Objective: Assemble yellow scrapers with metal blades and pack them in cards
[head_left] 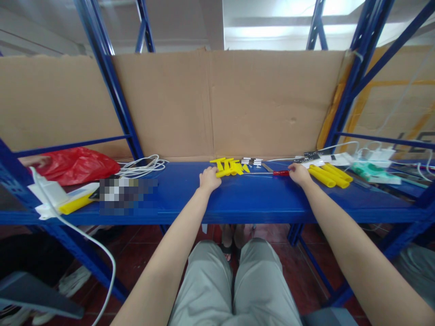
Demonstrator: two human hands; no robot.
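Note:
My left hand [210, 179] is closed on a short yellow tube [223, 173] at the middle of the blue shelf. Right behind that tube lies a small heap of yellow plastic pieces [234, 165]. To the right, the fingers of my right hand [299, 174] are closed at the end of a screwdriver's red handle [280, 173]. Its thin metal shaft points left toward the yellow pieces. Several small black-and-white parts [251, 161] lie behind the shaft. Beside my right hand are several thicker yellow tubes [322, 176].
A cardboard panel [210, 104] closes the back of the blue shelf [254, 197]. Coiled white cable [146, 166] lies left, near a red plastic bag [79, 166] with another person's hand [36, 161] at it. White adapters and cables [377, 156] crowd the right end.

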